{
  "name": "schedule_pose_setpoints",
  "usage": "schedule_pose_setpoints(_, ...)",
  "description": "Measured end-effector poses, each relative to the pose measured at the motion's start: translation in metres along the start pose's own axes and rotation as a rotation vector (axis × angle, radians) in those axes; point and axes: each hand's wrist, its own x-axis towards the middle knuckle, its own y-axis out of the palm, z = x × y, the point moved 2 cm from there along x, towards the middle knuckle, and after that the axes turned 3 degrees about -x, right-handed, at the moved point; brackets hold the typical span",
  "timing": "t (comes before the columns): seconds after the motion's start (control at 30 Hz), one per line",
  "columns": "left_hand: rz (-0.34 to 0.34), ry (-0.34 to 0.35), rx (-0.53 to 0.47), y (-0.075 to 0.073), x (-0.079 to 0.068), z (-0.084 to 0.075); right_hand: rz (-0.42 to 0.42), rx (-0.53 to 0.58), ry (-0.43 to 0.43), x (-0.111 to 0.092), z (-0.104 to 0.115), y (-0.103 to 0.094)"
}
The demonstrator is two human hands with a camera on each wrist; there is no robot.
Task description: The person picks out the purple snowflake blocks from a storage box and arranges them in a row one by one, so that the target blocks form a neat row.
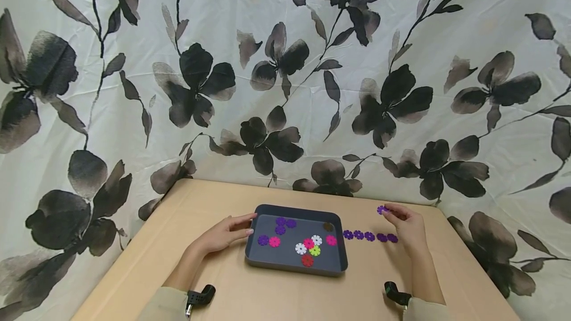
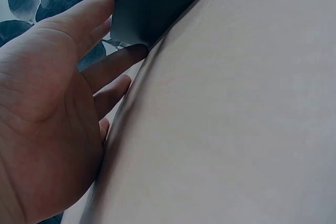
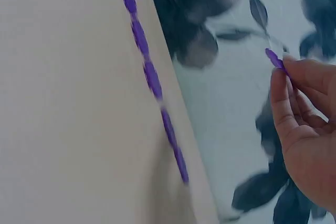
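Between thumb and fingertips, my right hand (image 1: 407, 226) pinches a purple flower-shaped disc (image 1: 381, 210), held up above the table; its notched edge shows in the right wrist view (image 3: 274, 58). Below and left of that hand, several purple discs (image 1: 369, 236) lie in a row running right from the tray. A dark grey tray (image 1: 290, 266) sits left of the row. My left hand (image 1: 223, 236) touches the tray's left rim with fingers extended. Inside the tray lie loose purple discs (image 1: 280, 221), pink discs (image 1: 331, 240), white discs (image 1: 301, 248), a lime disc (image 1: 314, 250), a red disc (image 1: 307, 260) and a brown disc (image 1: 327, 227).
The light wooden table (image 1: 241, 291) carries the tray and the row. A floral cloth (image 1: 285, 113) hangs behind the table's far edge and along its sides. Black wrist devices (image 1: 201, 295) sit at both sleeves.
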Motion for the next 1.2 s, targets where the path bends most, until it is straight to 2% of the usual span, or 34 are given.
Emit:
schedule_pose_setpoints(0.23, 0.004, -0.007, 0.001, 0.0, 0.0, 0.001, -0.057, -0.075, 0.183, -0.003, -0.026, -0.031)
schedule_pose_setpoints(0.37, 0.0, 0.001, -0.006, -0.001, 0.0, 0.0, -0.042, -0.144, 0.224, -0.006, -0.039, -0.04)
schedule_pose_setpoints(0.57, 0.001, 0.018, -0.014, 0.0, 0.0, -0.001, -0.029, -0.175, 0.285, -0.009, -0.057, -0.043)
schedule_pose_setpoints(0.77, 0.004, 0.02, -0.018, 0.0, 0.001, -0.001, -0.023, -0.294, 0.249, -0.008, -0.067, -0.041)
schedule_pose_setpoints(0.93, 0.003, 0.018, -0.01, 0.0, 0.001, -0.002, 0.011, -0.376, 0.222, -0.005, -0.065, -0.04)
schedule_pose_setpoints(1.07, -0.001, 0.012, -0.003, -0.001, 0.001, -0.002, -0.001, -0.422, 0.16, -0.004, -0.049, -0.035)
schedule_pose_setpoints(1.2, -0.004, 0.013, -0.003, 0.0, 0.001, -0.002, -0.065, -0.408, 0.007, -0.001, -0.017, -0.018)
